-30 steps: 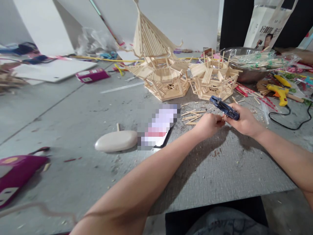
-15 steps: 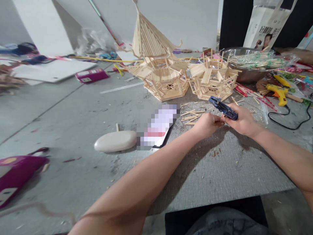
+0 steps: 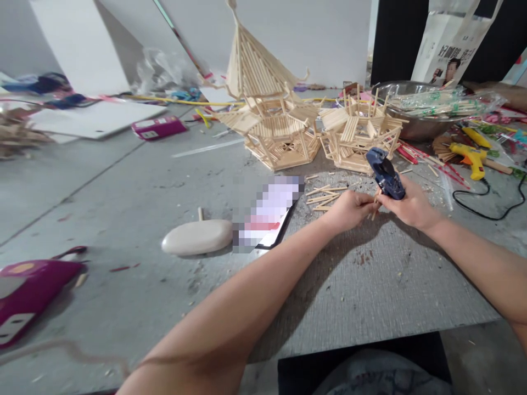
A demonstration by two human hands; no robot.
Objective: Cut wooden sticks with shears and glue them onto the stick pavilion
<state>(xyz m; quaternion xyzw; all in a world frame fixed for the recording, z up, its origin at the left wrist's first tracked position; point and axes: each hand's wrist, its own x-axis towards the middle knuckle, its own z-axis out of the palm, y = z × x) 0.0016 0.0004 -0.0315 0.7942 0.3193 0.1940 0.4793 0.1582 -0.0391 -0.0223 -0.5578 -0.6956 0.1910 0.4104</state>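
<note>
My left hand is closed, its fingertips pinching thin wooden sticks that poke out above and below the fingers. Close beside it, my right hand grips a dark blue plier-like hand tool, held upright. The tool's jaws and exact kind are hard to make out. The two hands nearly meet, and the right thumb may touch the sticks. Left of them lies a loose pile of short cut sticks. Behind the hands stands a low stick-built model, next to a taller one with a pointed roof.
A phone and a pale oval object lie on the grey table. A yellow glue gun with its cord rests at right, below a metal bowl of wrapped sticks. Purple power strips lie at left.
The blue tool has swung from lying slanted to nearly upright in my right hand. The sticks between my fingertips now show more clearly. The view has shifted slightly.
</note>
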